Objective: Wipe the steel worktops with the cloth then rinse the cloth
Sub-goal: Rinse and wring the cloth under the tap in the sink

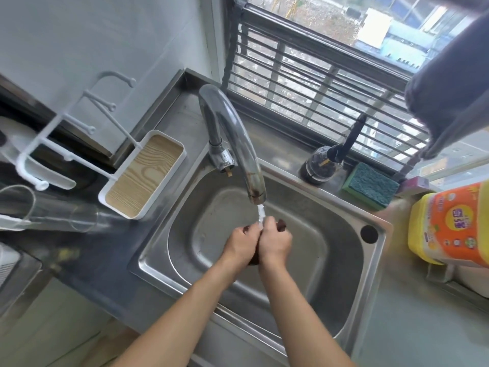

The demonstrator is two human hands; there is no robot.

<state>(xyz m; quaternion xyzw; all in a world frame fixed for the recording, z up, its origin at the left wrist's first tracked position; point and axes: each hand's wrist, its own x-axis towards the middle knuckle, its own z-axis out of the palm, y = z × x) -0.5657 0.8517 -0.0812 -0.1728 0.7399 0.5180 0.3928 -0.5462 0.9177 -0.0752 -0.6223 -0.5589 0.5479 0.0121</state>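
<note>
The sink (341,207) is a pressed steel basin with rounded corners, its dull grey metal scuffed and water-marked, a dark round hole in the rim at its far right corner. From the back rim rises the tap (232,133), a curved chrome tube whose spout end is stained brown, and a thin white stream of water (261,214) drops from it straight onto the hands.

Over the middle of the sink both forearms reach in side by side, bare to above the wrist. The left hand (242,246) and right hand (275,241) are pressed together under the stream, fingers curled in tight around the cloth (361,225)... no, around the cloth (281,224), a dark brown rag bunched so small that only a nub shows past the right hand's knuckles and a dark strip between and below the two wrists. Knuckles point toward the tap.

Left of the sink sits a white rectangular tray (144,173) with a pale wood-grain floor, joined to a white wire rack (66,136) with knobbed hooks. A clear glass (53,215) lies nearer still on that side, smooth and see-through. Behind the sink, on the ledge, stands a dark bottle with a black pump (322,164), and beside it a green scouring sponge (370,185), coarse on top. Right of the sink is a yellow and orange plastic jug (449,229) with a glossy printed label. Above that side hangs a grey fabric (449,83), soft and folded, before the barred window (304,70).
</note>
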